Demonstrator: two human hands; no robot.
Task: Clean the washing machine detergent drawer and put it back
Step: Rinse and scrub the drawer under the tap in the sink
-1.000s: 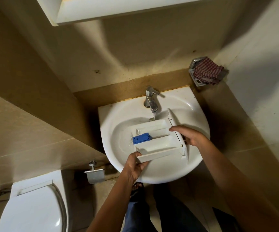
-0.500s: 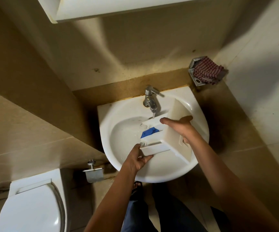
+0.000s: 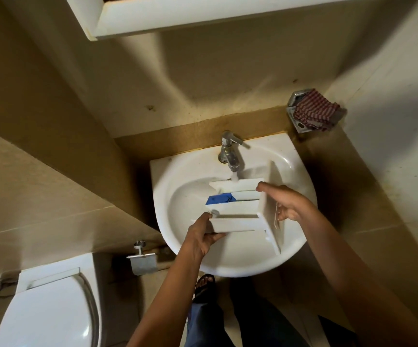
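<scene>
Head view. A person is holding the white detergent drawer (image 3: 238,209) over the basin of the sink (image 3: 177,176) at the centre of the frame, under the tap (image 3: 230,154), from which a thin stream is falling onto the drawer's far wall. The left hand (image 3: 202,236) is closed around the drawer's near back corner, thumb on top and fingers underneath; the right hand (image 3: 285,204) is wrapped around the front panel at the right end, fingers curled behind it and thumb stretched across the top edge. The blue insert (image 3: 219,198) is sitting in the middle compartment, tipped toward the left of the frame. To rinse well, the drawer probably needs sliding beneath the stream so that each compartment is flushed in turn, then tilting so the water drains into the basin (the insert looks loose and may slip out). A checked cloth (image 3: 317,112) is lying on a metal holder at the upper right, handy for wiping.
</scene>
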